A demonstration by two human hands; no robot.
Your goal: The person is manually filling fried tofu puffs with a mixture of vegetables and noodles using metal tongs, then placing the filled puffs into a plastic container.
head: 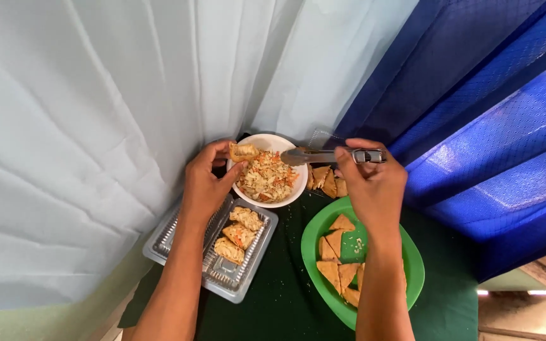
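Head view: a crumbly, light stuffed pastry (243,151) is being pinched by the left hand (205,183) at its edges; metal tongs (323,155) are being gripped shut-fisted by the right hand (371,183) over the white bowl (284,201).

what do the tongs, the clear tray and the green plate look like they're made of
Tongs in the right hand: likely steel, going by the grey metallic shine. Clear tray: thin ribbed see-through plastic with glossy ridges. Green plate: probably plastic or melamine, with a smooth, even colour and soft sheen.
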